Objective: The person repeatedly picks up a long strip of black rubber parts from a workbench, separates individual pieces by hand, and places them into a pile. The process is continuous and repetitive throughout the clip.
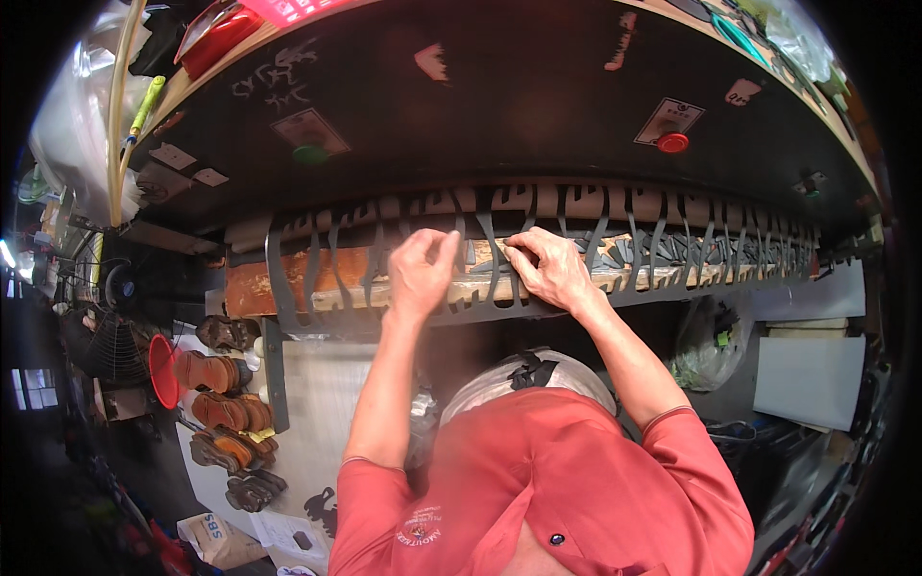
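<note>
A long dark sheet (492, 309), cut through into a row of narrow strips and gaps, lies over a worn wooden board (252, 284). Small dark cut pieces (677, 252) are scattered on the board, seen through the gaps, thickest to the right. My left hand (421, 274) is closed over the sheet's middle, thumb and fingers pinched; whatever is between them is hidden. Just right of it, my right hand (552, 271) pinches with its fingertips beside one strip. Whether it grips the strip or a small piece cannot be made out.
A black machine front (480, 106) with a green button (310, 154) and a red button (673, 142) rises beyond the board. Brown shaped stacks (223, 413) and a red round object (164, 371) sit at left. White sheets (809, 379) lie at right.
</note>
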A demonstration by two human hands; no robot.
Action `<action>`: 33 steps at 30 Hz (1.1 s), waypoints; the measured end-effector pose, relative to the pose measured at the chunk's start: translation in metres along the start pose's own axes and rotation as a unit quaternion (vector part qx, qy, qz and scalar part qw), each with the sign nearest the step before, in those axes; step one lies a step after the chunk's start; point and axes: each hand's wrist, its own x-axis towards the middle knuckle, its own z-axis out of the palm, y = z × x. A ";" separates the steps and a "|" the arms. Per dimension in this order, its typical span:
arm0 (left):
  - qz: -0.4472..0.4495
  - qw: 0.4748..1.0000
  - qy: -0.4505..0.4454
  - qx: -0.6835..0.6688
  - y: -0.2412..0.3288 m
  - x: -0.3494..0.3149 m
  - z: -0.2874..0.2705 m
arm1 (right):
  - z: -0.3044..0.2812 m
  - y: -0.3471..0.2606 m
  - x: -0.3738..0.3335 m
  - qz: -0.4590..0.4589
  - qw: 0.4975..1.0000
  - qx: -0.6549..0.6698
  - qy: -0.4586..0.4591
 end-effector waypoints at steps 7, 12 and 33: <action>0.022 0.989 0.019 0.142 0.001 -0.035 0.026 | -0.001 -0.001 -0.002 -0.017 0.999 -0.034 -0.020; 0.094 0.980 0.047 0.167 -0.001 -0.040 0.025 | 0.000 0.000 -0.004 -0.028 0.999 -0.035 -0.022; -0.036 0.966 -0.237 0.101 0.032 0.023 -0.037 | -0.061 0.003 0.144 0.071 0.985 -0.098 -0.125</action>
